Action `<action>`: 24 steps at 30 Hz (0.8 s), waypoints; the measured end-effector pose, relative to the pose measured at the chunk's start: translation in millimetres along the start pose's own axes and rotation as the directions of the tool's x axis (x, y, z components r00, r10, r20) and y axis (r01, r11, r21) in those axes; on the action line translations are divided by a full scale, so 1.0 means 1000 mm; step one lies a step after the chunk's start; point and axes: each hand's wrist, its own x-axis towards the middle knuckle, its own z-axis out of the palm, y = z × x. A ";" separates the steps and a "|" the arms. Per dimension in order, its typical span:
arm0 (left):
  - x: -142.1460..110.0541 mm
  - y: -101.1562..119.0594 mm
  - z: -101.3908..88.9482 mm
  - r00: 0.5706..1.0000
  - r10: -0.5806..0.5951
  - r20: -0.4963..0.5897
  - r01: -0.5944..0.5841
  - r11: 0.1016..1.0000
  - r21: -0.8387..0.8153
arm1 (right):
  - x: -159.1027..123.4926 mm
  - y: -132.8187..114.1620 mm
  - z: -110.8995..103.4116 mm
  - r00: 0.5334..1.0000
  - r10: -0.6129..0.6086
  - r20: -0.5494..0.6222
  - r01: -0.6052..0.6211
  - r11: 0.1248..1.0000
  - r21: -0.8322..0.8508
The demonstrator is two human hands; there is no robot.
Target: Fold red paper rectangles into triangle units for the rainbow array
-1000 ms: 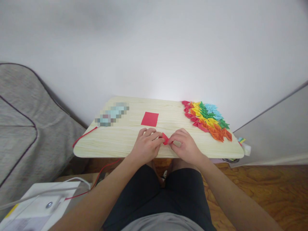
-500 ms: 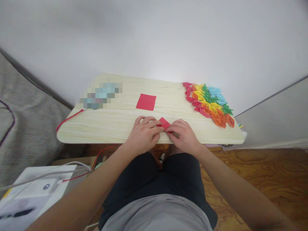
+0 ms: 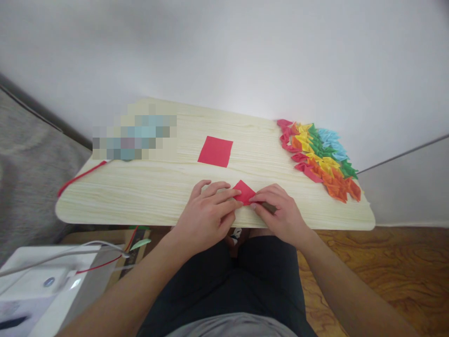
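Note:
A small piece of folded red paper lies near the table's front edge, one corner pointing away from me. My left hand has its index finger and thumb on the paper's left side, the other fingers loosely stretched over the tabletop. At the right corner, my right hand pinches the paper between thumb and fingers. Fingertips cover part of both its side corners. Beyond my hands a flat square sheet of red paper rests on the wooden table.
Rows of folded paper pieces in several colours spread over the table's right side. A blurred-out light-blue object lies at the left, with a red cable running off the edge. A white box stands below left.
The small red paper shows a larger diamond-shaped face than before. Both hands stay at its sides, a little further apart. The camera view has shifted, moving the table in the picture.

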 end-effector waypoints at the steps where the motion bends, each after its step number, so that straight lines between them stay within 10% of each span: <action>1: 0.000 0.000 0.000 1.000 -0.003 0.005 0.003 1.000 0.000 | 0.002 0.000 0.000 1.000 0.021 -0.008 -0.021 1.000 0.005; 24: -0.002 -0.004 0.000 0.997 -0.070 0.041 0.073 0.994 -0.077 | 0.010 -0.011 0.021 0.971 0.198 -0.135 -0.221 0.957 -0.187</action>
